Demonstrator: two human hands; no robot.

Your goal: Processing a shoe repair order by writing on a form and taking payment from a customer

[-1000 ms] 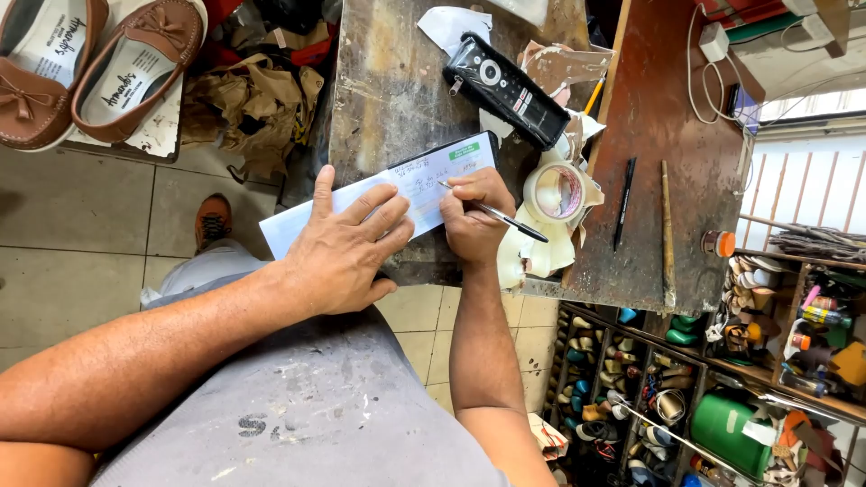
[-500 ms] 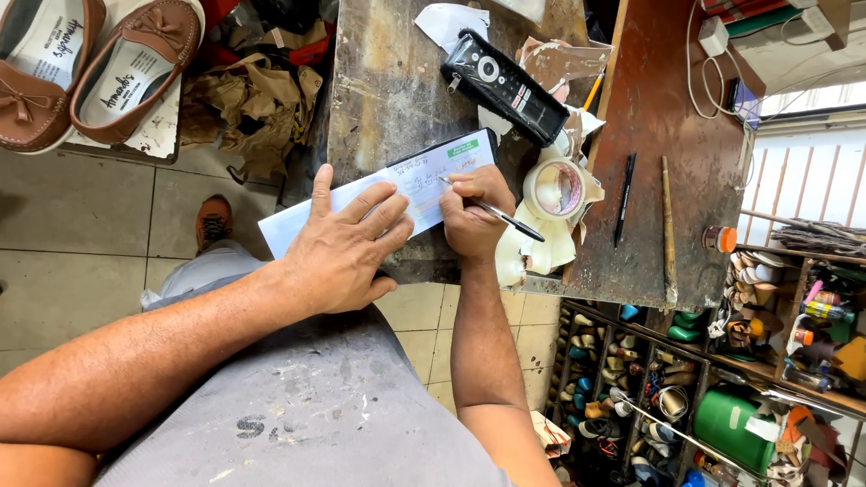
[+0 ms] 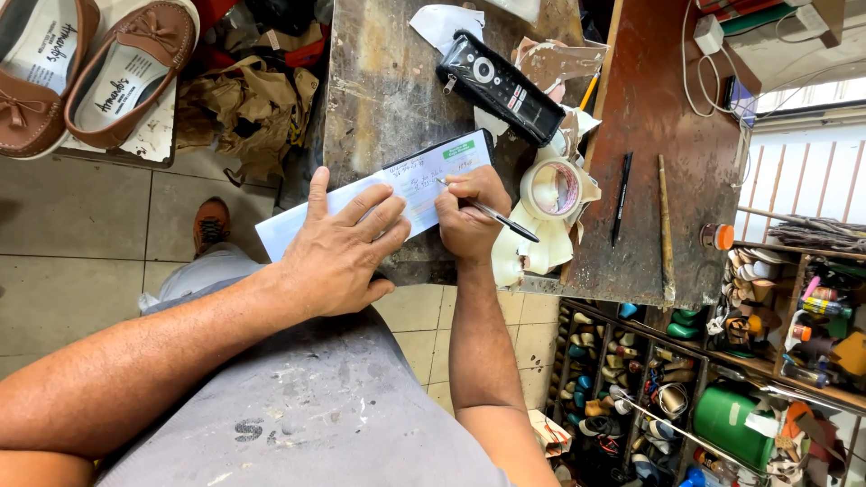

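Slip, pen, two hands at worn table.
Left hand (image 3: 338, 248) flat on slip (image 3: 388, 189), unmoved; right hand (image 3: 469, 212), grip closed on pen (image 3: 492, 214), has edged along the writing line. Tape roll (image 3: 553, 188) right; remote (image 3: 501, 86) far.

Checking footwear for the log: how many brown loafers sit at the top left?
2. One brown leather loafer with a bow is cut by the left edge; the second brown loafer lies just to its right. Others may be out of frame.
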